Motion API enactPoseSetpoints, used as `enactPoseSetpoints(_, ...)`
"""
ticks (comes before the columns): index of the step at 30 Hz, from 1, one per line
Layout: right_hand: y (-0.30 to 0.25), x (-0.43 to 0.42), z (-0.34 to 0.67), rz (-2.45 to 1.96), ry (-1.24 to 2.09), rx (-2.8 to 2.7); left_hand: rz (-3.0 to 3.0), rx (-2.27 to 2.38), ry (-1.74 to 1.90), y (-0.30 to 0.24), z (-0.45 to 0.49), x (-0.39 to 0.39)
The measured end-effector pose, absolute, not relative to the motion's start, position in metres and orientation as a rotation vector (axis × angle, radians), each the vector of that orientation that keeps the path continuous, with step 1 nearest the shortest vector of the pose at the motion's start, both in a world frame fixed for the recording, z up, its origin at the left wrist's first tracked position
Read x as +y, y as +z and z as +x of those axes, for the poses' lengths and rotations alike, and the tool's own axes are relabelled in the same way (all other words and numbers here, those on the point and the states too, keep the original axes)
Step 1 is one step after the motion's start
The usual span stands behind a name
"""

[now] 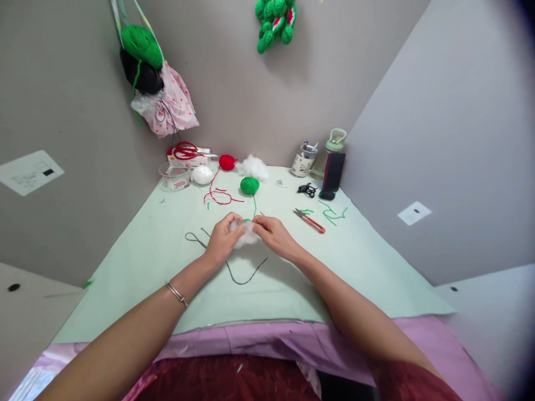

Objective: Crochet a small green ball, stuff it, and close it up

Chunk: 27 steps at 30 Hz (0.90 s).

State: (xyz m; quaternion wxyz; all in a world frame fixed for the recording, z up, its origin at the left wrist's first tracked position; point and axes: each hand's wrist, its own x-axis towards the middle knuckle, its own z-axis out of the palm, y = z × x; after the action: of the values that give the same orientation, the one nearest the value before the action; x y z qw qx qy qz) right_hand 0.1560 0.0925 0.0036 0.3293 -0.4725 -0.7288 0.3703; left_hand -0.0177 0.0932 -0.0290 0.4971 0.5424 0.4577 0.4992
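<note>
My left hand [223, 239] and my right hand [273, 235] meet over the middle of the pale green table [159, 250]. Both pinch a small tuft of white stuffing [246, 235] between them, with a bit of green crochet [247, 221] showing at its top. A green yarn strand runs from there back to a green yarn ball [249, 185]. A dark cord [238, 275] lies curved on the table under my hands.
Orange thread snips [310, 221] and green yarn scraps [332, 213] lie to the right. At the back stand a red yarn ball [227, 162], loose stuffing [253, 166], red scissors [186, 151], a plastic tub [173, 177], a pen cup [303, 161], a bottle [330, 153] and a phone [333, 172].
</note>
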Motion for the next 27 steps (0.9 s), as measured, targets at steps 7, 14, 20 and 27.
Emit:
enactPoseSetpoints(7,-0.007,0.095,0.151,-1.220,1.041,-1.855,1.266,1.143,1.236,-0.035,-0.015,0.097)
enactPoseSetpoints(14,-0.023,0.110,0.157,-1.274,1.043,-1.754,1.208,0.959,1.122,-0.029,-0.013,0.087)
enactPoseSetpoints(20,-0.008,0.101,0.160,-1.199,1.083,-1.872,1.208,0.962,1.081,-0.033,-0.019,0.094)
enactPoseSetpoints(27,0.002,0.087,0.154,-1.124,1.025,-1.971,1.219,1.094,1.199,-0.044,-0.020,0.104)
